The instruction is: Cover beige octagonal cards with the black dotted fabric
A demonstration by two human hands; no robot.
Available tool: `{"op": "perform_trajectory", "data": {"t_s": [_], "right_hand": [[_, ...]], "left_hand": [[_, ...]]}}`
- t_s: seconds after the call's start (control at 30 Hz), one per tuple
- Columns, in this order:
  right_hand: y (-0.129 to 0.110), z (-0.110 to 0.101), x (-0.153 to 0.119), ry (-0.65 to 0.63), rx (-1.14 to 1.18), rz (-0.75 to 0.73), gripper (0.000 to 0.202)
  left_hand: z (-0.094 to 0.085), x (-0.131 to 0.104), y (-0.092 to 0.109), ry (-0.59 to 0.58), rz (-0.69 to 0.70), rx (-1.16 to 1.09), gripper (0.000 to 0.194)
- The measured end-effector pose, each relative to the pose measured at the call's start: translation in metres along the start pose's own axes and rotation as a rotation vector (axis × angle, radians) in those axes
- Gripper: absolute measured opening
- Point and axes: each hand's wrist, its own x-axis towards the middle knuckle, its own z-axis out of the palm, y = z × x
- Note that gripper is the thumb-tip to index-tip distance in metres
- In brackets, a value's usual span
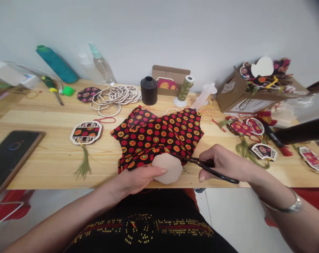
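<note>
My left hand (142,178) pinches a pale octagonal card (167,169) at the table's front edge, thumb on top. Patterned black cloth (159,135) with red dots and yellow flowers spreads behind the card, partly bunched. In my right hand (224,163) are black-handled scissors (225,176), their blades pointing left to the cloth just behind the card. The blade tips are hard to make out against the dark fabric. Left of the cloth lies a finished-looking octagonal ornament (85,133) with a green tassel (83,163).
Several wooden frames (117,96), a black thread cone (149,90) and a green thread spool (186,89) stand behind the cloth. A cardboard box (241,93) fills the back right, with more ornaments (263,151) before it. A phone (13,154) lies at left.
</note>
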Motion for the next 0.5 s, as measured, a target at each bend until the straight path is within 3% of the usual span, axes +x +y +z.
{"op": "perform_trajectory", "data": {"t_s": [0.5], "right_hand": [[0.0063, -0.0029, 0.0024, -0.056, -0.028, -0.056, 0.048]], "left_hand": [[0.0019, -0.0005, 0.0015, -0.038, 0.003, -0.021, 0.030]]}}
